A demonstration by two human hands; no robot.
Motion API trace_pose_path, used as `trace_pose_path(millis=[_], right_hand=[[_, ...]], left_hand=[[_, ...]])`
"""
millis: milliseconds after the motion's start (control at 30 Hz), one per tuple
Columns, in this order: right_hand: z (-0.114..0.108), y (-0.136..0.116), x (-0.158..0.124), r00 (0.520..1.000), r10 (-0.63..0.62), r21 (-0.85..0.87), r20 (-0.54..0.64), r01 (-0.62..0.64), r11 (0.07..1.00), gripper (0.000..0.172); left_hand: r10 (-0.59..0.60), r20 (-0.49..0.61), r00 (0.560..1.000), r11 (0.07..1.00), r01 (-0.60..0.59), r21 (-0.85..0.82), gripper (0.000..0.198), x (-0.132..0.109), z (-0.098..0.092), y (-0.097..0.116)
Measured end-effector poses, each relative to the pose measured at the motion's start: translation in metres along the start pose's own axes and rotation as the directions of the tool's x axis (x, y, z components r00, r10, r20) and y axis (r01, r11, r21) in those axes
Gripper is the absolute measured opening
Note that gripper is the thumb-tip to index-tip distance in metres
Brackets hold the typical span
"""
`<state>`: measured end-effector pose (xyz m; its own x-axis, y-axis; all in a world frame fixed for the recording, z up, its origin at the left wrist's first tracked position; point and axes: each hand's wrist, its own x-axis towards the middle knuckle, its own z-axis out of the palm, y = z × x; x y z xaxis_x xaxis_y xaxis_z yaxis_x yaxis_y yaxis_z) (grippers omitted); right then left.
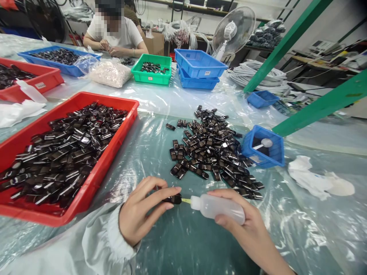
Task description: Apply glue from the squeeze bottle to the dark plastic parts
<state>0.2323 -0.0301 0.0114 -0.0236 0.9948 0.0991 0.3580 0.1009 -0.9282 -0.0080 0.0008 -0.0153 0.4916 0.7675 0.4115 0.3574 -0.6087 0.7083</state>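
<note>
Between its thumb and fingers, my left hand point(146, 210) grips a small glossy black plastic piece point(175, 199). A translucent white squeeze bottle point(220, 208) lies sideways in my right hand point(252, 225), fingers wrapped round its body. The bottle's thin yellowish tip point(186, 200) points left and meets the end of the black piece, or comes very close to it. Just beyond both hands spreads a loose pile of similar black pieces point(210, 145). To the left, a large red tray point(114, 149) holds a heap of them.
A small blue bin point(268, 156) with a round white-handled item stands right of the pile, near crumpled white tissue point(309, 177). Green posts point(315, 103) slant across the right. Farther back are a green tray point(151, 78), stacked blue bins point(197, 70) and a seated person point(126, 34).
</note>
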Motion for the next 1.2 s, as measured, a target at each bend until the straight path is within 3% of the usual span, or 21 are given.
trace_pose_path(millis=[567, 700, 933, 1200], right_hand=[[-0.003, 0.004, -0.004, 0.998, 0.019, 0.026, 0.066, -0.021, 0.999, 0.019], [-0.002, 0.007, -0.003, 0.998, 0.052, -0.007, 0.043, -0.052, 0.999, 0.017], [0.005, 0.023, 0.003, 0.987, 0.145, 0.043, -0.074, -0.142, 0.989, 0.024], [0.029, 0.03, 0.014, 0.995, 0.092, 0.097, -0.036, -0.088, 0.991, 0.026]], left_hand=[[0.009, 0.017, 1.0, 1.0, -0.009, 0.022, 0.03, -0.001, 0.0, 0.001], [-0.095, -0.013, 0.995, 0.995, 0.095, 0.034, 0.03, 0.001, -0.004, -0.004], [-0.279, -0.214, 0.936, 0.957, 0.29, 0.019, 0.024, 0.006, -0.01, -0.018], [-0.373, -0.186, 0.909, 0.927, 0.358, -0.11, 0.024, 0.005, -0.002, -0.017]])
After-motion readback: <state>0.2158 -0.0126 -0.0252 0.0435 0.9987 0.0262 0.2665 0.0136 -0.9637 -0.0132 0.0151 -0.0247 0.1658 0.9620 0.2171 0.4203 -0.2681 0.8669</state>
